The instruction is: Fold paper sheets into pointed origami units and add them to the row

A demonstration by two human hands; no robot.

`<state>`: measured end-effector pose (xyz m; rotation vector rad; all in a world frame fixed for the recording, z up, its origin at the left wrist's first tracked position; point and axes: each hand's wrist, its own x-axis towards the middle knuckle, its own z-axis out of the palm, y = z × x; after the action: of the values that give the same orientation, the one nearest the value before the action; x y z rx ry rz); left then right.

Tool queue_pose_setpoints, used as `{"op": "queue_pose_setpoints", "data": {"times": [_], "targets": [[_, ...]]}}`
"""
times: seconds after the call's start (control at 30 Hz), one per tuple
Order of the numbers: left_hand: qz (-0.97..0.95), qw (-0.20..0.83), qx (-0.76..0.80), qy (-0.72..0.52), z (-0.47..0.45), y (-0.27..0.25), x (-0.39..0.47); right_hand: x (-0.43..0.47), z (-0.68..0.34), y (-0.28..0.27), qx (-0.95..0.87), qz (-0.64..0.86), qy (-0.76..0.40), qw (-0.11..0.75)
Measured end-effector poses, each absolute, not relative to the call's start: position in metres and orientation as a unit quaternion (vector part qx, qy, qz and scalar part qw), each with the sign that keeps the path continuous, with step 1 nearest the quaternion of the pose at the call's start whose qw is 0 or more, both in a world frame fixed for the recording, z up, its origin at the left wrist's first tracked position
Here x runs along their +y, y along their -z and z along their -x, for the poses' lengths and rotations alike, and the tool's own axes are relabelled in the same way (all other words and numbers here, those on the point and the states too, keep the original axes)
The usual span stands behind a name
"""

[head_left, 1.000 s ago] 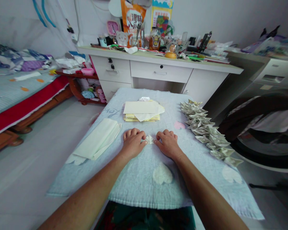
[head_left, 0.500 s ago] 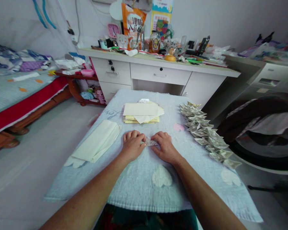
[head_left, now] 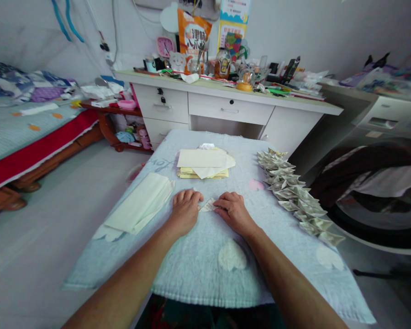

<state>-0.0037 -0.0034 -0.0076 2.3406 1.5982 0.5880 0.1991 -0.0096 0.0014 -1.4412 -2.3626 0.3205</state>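
Between my hands a small folded piece of paper (head_left: 208, 205), pale with dark print, lies low over the cloth-covered table (head_left: 198, 269). Its left tip meets the thumb side of my left hand (head_left: 187, 209), whose fingers are curled and closed. From the other side my right hand (head_left: 233, 208) pinches the paper's right end, thumb below and fingers above. Beyond them rests a stack of cream and yellow paper sheets (head_left: 203, 160). To the left lies a pile of pale green paper sheets (head_left: 139, 203). Folded paper pieces (head_left: 291, 187) with pointed tips stand in rows at the right.
Behind the table stands a white desk (head_left: 226, 103) crowded with jars, a pink clock (head_left: 165, 46) and an orange bag (head_left: 192, 36). A washing machine (head_left: 380, 114) is at the right, a bed (head_left: 37, 137) at the left. A low red-brown shelf (head_left: 104, 130) stands beside the desk.
My left hand has shifted slightly left, baring more of the folded paper, which now shows a pointed left end. My right hand stays at its right end. The view has tilted a little.
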Motion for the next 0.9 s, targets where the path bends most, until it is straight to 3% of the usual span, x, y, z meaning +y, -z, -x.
{"op": "queue_pose_setpoints", "data": {"times": [0.27,0.47,0.7,0.9], "targets": [[-0.697,0.249,0.549,-0.389,0.0,-0.002,0.0,-0.007,-0.197,-0.002,-0.809,0.516,-0.149,0.239],[-0.744,0.261,0.499,-0.361,-0.011,-0.002,-0.006,-0.01,-0.191,-0.003,-0.759,0.559,-0.169,0.289],[-0.776,0.271,0.441,-0.36,-0.015,-0.003,-0.007,-0.013,-0.187,-0.002,-0.696,0.499,-0.348,0.38],[-0.763,0.329,0.415,-0.371,-0.014,-0.004,-0.007,-0.014,-0.188,-0.005,-0.645,0.442,-0.473,0.405]]}}
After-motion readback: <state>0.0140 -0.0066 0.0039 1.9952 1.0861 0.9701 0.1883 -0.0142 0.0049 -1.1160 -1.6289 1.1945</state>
